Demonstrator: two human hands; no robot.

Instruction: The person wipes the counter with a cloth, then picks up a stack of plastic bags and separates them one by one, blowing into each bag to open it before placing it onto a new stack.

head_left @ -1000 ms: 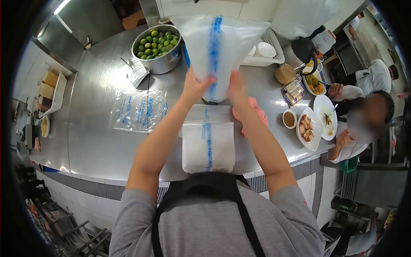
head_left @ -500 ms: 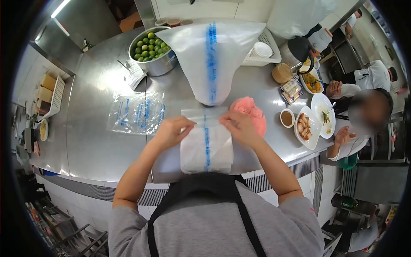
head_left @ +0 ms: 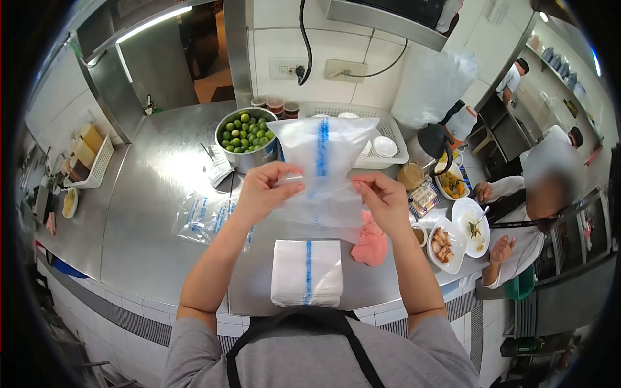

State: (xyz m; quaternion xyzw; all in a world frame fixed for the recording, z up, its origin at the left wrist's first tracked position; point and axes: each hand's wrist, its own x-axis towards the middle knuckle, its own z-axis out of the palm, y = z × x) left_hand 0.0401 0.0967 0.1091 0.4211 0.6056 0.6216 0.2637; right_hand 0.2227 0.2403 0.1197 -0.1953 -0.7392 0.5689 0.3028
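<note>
My left hand (head_left: pixel 266 194) pinches the left edge of a translucent plastic bag (head_left: pixel 317 216). My right hand (head_left: pixel 383 199) pinches its right side, and the bag hangs spread between them above the counter. Just behind it stands another bag (head_left: pixel 323 139) with a blue printed stripe, wide at its top; what supports it is hidden. Closer to my body lies a neat stack of flat white plastic bags (head_left: pixel 291 275), also with a blue stripe. A crumpled pink bundle (head_left: pixel 370 246) sits below my right hand. Crinkled clear wrapping (head_left: pixel 200 216) lies left of my left forearm.
A pot of green limes (head_left: pixel 246 136) stands at the back, beside a white basket (head_left: pixel 398 152) with small cups. To the right are an electric kettle (head_left: pixel 430 145), a white dish of sliced meat (head_left: pixel 446 246) and a plate (head_left: pixel 469 223). A co-worker (head_left: pixel 524 239) is at the right.
Both hands have raised the plastic bag off the stack and moved it forward, up to the standing bag. My view has tilted upward, showing more of the wall.
</note>
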